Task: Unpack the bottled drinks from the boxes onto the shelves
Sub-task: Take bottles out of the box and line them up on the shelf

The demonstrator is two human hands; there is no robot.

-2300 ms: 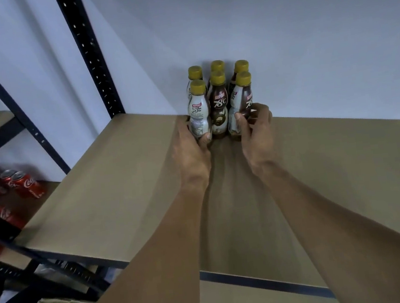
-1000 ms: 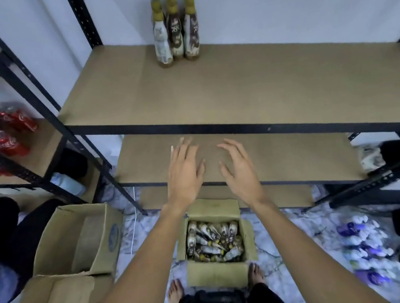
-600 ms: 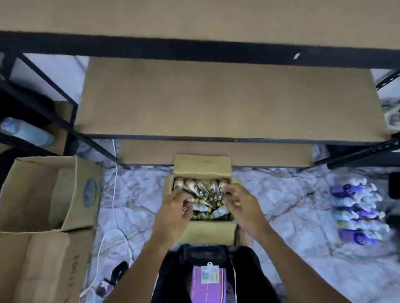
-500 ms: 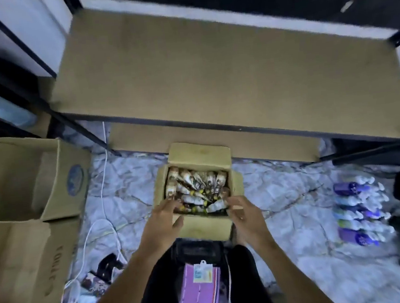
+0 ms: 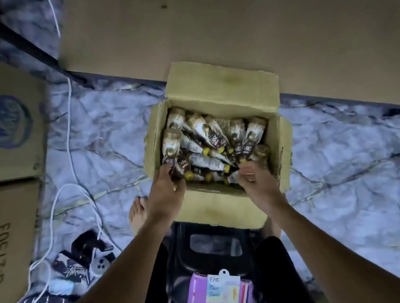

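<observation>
1. I count one open box [image 5: 222, 92] on the floor [image 5: 343, 161]; its jumbled bottles [image 5: 204, 136] overlap too much to number.
2. Left hand [image 5: 167, 191]: fingers curl round the near-left bottle [image 5: 171, 154] inside the box.
3. Right hand [image 5: 256, 182]: fingers curled at the box's near-right corner; I cannot tell if they hold anything.
4. Two cartons [image 5: 3, 117] lie left of the box.

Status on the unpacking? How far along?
Done: nothing this view can confirm; the shelf board in sight carries no bottles. In hand: both hands are at the near side of the box. The left hand grips a bottle at the near left; the right hand curls by the caps, grip unclear. Left: a jumbled layer of bottles fills the box.
</observation>
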